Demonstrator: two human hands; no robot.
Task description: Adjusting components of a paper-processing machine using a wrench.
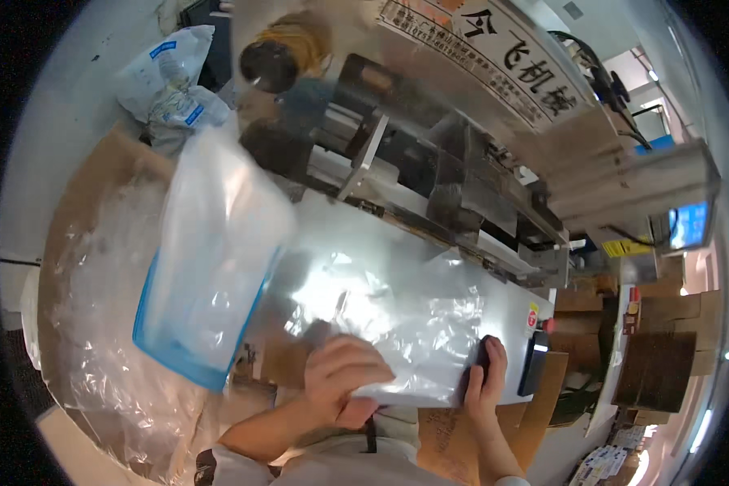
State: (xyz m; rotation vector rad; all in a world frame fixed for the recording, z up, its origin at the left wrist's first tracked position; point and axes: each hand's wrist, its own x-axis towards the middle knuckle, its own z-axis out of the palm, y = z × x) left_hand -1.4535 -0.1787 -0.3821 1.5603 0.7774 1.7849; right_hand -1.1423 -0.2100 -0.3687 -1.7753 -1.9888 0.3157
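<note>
A clear, shiny plastic bag [429,340] lies on the bright metal work surface [324,227] in front of me. My left hand [344,379] is curled closed at the bag's near left side, thumb tucked below at the surface's edge. At the right end of the bag, my right hand [486,377] pinches its side, fingers on top. Dark patches beside the fingertips look like shadows or reflections. Left of my left hand, a blurred translucent bag with a blue border [211,267] slants over a carton.
An open carton [105,162] with clear plastic bags [97,300] stands at the left. Behind the work surface rises a machine [429,154] with metal bars. A lit screen [688,225], a black box-like device [535,362] and stacked cartons [656,356] are at the right.
</note>
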